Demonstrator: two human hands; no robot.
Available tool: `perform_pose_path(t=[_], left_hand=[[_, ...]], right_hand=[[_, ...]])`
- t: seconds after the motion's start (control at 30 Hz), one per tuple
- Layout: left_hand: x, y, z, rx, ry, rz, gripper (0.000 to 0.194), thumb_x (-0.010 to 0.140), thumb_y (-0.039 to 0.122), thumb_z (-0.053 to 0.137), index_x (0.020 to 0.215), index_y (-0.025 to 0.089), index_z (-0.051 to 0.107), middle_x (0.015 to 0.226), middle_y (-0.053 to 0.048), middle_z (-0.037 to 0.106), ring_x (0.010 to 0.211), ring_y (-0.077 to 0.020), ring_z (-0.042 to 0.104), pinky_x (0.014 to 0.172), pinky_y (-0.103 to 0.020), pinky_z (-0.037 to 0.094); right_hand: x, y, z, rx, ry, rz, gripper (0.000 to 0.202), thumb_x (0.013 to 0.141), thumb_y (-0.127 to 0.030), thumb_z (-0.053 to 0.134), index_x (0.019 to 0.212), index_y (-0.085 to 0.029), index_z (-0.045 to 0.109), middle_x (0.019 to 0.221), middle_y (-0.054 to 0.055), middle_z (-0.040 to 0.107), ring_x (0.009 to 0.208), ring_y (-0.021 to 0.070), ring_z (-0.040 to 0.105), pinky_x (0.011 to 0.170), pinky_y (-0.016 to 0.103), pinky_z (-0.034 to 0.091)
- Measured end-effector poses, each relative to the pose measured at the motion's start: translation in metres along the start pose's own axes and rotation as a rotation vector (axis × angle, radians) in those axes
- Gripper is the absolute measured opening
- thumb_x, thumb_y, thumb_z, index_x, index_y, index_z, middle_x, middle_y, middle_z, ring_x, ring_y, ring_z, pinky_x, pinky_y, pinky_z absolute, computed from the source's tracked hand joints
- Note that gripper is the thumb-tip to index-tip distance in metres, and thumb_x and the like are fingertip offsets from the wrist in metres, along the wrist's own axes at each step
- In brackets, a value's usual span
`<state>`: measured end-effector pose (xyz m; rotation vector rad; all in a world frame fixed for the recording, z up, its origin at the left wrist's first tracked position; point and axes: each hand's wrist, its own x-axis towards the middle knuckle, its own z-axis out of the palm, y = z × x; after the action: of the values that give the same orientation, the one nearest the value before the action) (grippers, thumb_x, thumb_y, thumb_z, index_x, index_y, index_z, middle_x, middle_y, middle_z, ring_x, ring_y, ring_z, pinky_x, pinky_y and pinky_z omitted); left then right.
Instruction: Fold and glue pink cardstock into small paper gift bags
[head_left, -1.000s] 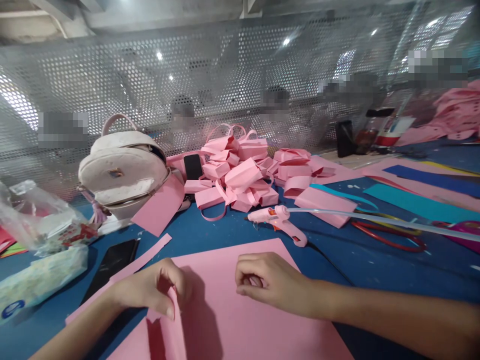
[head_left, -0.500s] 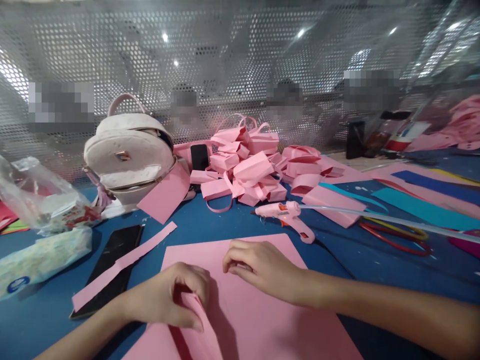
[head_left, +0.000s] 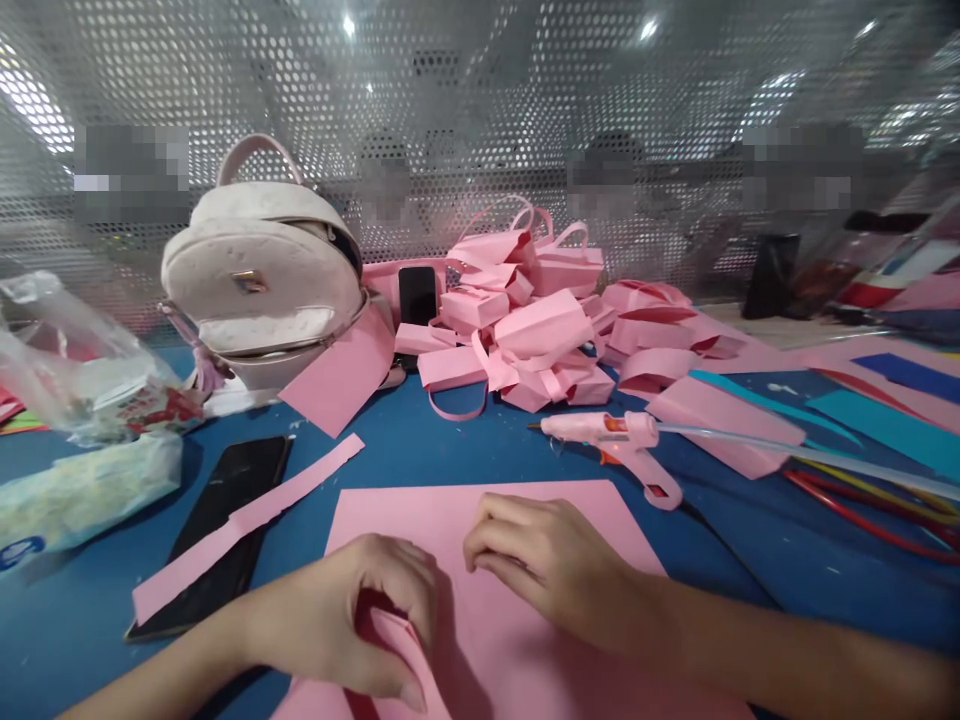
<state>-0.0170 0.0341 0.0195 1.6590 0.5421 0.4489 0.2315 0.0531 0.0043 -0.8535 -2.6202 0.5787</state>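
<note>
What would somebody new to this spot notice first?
Probably the jumbled heap of folded pink paper pieces, some with looped handles, at the middle of the blue table. Next comes the pale backpack standing left of it, its top partly unzipped. Nearer, the pink glue gun lies just beyond the large pink sheet.

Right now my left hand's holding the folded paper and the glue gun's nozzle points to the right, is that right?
Not quite: the head view shows the glue gun with its nozzle pointing left, its cord trailing off to the right. Your left hand is holding the folded paper, as you said.
</note>
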Motion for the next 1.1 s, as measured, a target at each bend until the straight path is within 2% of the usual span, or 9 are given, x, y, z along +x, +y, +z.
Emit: perform_pose_path(t=[0.43, 0.8, 1.1], left_hand=[[0.0014, 0.0025, -0.0013, -0.028, 0.007, -0.008, 0.046, 0.071, 0.06, 0.081, 0.065, 0.016, 0.069, 0.071, -0.007, 0.065, 0.073, -0.0203, 0.057, 0.074, -0.032, 0.045], [0.0001, 0.0002, -0.0014, -0.013, 0.013, -0.025, 0.044, 0.071, 0.059, 0.081, 0.067, 0.016, 0.071, 0.072, -0.008, 0.066, 0.074, -0.0207, 0.058, 0.074, -0.033, 0.046], [-0.0015, -0.0005, -0.0009, -0.037, 0.007, -0.018, 0.04, 0.072, 0.052, 0.084, 0.067, 0.015, 0.069, 0.072, -0.008, 0.065, 0.074, -0.0212, 0.059, 0.074, -0.034, 0.046]], right_hand=[[0.0, 0.0004, 0.0008, -0.02, 0.022, -0.015, 0.018, 0.102, -0.016, 0.05, 0.095, -0.022, 0.065, 0.096, -0.001, 0.068, 0.081, 0.0143, 0.061, 0.066, 0.028, 0.034], [-0.0006, 0.0002, 0.002, -0.04, 0.03, -0.013, 0.026, 0.104, -0.017, 0.042, 0.095, -0.022, 0.066, 0.096, -0.001, 0.069, 0.081, 0.0136, 0.062, 0.065, 0.029, 0.035], [0.0003, -0.0013, -0.001, -0.037, 0.021, -0.036, 0.024, 0.103, -0.016, 0.045, 0.095, -0.023, 0.067, 0.096, -0.001, 0.068, 0.079, 0.0138, 0.061, 0.064, 0.028, 0.034]])
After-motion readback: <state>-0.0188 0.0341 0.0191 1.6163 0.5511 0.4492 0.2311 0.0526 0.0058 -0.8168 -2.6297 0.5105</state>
